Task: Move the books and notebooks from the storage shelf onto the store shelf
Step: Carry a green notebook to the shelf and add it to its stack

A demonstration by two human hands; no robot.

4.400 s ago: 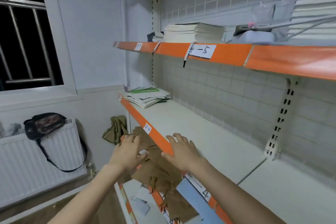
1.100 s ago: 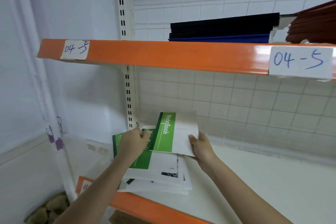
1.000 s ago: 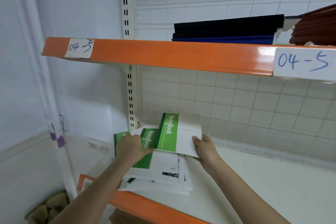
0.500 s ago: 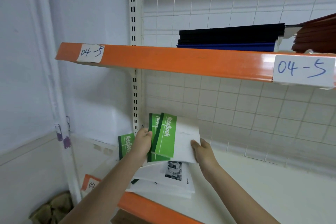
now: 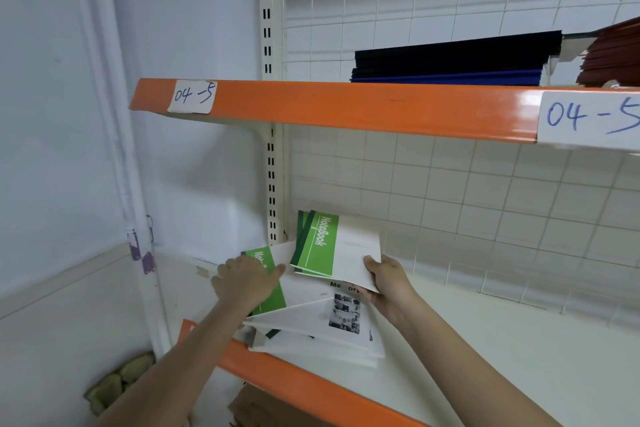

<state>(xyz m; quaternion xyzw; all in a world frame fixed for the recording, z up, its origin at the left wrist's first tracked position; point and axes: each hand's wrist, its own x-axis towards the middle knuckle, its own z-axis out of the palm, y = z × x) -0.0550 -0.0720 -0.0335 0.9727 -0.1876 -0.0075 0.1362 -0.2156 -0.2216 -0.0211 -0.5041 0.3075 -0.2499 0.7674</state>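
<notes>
1. Right hand (image 5: 388, 279): holds a small bundle of green-and-white notebooks (image 5: 334, 248) by the lower right corner, thumb on top, fingers curled under. Bundle lifted clear of the pile, tilted up, "Notebook" printed on the green spine strip; at least 2 in the bundle (exact count unclear).
2. Left hand (image 5: 244, 279): palm down, fingers bent over the top of the pile, resting on another green notebook (image 5: 273, 291) whose cover is partly hidden under the hand. Whether it grips or only presses: cannot tell.
3. Pile of booklets (image 5: 332, 322): lies flat at the left end of the lower shelf (image 5: 502, 350), just beside the upright post. Top white cover w/ black-and-white photo print and partial lettering "Me...ory". Sheets fanned unevenly, some corners overhang the orange front edge.
4. Upper shelf (image 5: 346, 106): orange front lip, two handwritten paper labels "04-5", one at left end (image 5: 193, 96), one at right (image 5: 588, 118).
5. On upper shelf: stack of dark blue/black folders (image 5: 453, 59); dark red stack (image 5: 616, 52) beside it at right, cut off by frame.
6. Backing: white wire grid (image 5: 450, 184) behind both shelves; slotted white post (image 5: 268, 80) at left.
7. Below lower shelf: brown paper items (image 5: 256, 406), partly seen.
</notes>
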